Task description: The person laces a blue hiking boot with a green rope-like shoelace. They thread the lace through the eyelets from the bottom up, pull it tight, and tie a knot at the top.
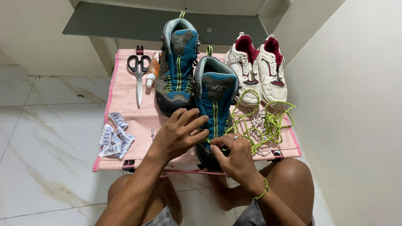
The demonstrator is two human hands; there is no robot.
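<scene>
Pink cloth table [125,100]. Near boot [215,102] at centre; second boot [178,62] at 11 o'clock. Left hand [178,134] rests on it, fingers spread, grasping nothing. Right hand [234,157] pinches yellow-green lace [268,121] at toe.

I see my left hand [178,134] lying palm down with the fingers spread and slightly curled, the wrist straight and the forearm running up from the lower left. My right hand [234,155] sits just beside it, fingers bent inward and fingertips pinched together, a ring on one finger. Both forearms are bare, and my bare knees show below them.
</scene>
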